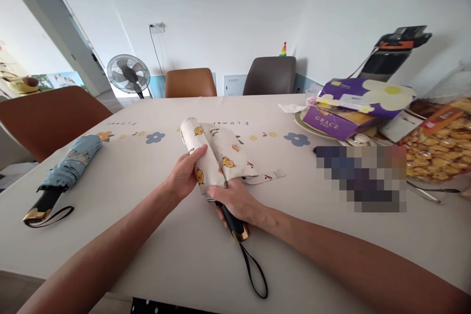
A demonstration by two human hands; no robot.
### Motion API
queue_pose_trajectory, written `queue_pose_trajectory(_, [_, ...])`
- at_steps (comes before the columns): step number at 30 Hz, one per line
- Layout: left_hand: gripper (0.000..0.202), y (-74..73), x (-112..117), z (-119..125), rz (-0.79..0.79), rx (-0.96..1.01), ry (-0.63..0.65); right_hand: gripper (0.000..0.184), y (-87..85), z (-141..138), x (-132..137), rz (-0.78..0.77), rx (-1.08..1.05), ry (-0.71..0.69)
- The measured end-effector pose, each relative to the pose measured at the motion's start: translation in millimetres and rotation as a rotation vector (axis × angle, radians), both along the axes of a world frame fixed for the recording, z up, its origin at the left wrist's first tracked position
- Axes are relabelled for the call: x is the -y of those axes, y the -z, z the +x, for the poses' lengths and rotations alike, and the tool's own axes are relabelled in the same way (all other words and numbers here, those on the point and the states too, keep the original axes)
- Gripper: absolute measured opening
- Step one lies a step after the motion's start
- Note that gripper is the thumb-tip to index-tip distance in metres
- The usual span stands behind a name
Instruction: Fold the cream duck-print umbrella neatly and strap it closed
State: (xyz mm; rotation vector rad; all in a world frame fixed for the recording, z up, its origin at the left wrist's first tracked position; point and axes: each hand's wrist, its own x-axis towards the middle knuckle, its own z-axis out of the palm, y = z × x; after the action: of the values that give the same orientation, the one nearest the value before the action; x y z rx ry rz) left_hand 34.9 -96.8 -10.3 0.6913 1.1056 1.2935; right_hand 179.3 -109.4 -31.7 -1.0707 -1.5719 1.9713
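A person's two bare hands hold a folded white umbrella (224,149) printed with yellow ducks, over the middle of a pale table (158,255), its black-and-gold handle (230,218) pointing to the near edge. The left hand (185,174) curls around the rolled canopy's left side, thumb laid on top. The right hand (237,201) is closed around the canopy's base, just above the handle; some of its fingers are hidden. A loose fabric flap and a narrow strap (268,176) spread to the right, and a wrist loop (262,270) hangs from the handle. Near the table's left edge lies a folded blue umbrella (71,162). Towards the far right corner sit a purple carton (324,121) marked GRACE and a bag of biscuits (441,147); a pixelated patch covers something nearby.
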Motion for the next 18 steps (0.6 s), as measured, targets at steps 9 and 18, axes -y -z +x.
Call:
queue_pose_trajectory(9, [0.058,16.5,-5.6,-13.4,0.047,0.189,-0.045,0.017,-5.5,-2.5,0.4,-0.010,0.030,-0.079])
queue_pose_trajectory(18, [0.059,9.6,-1.5,-17.7,0.060,0.313,-0.080,0.039,-18.2,-12.4,0.5,-0.069,-0.082,-0.025])
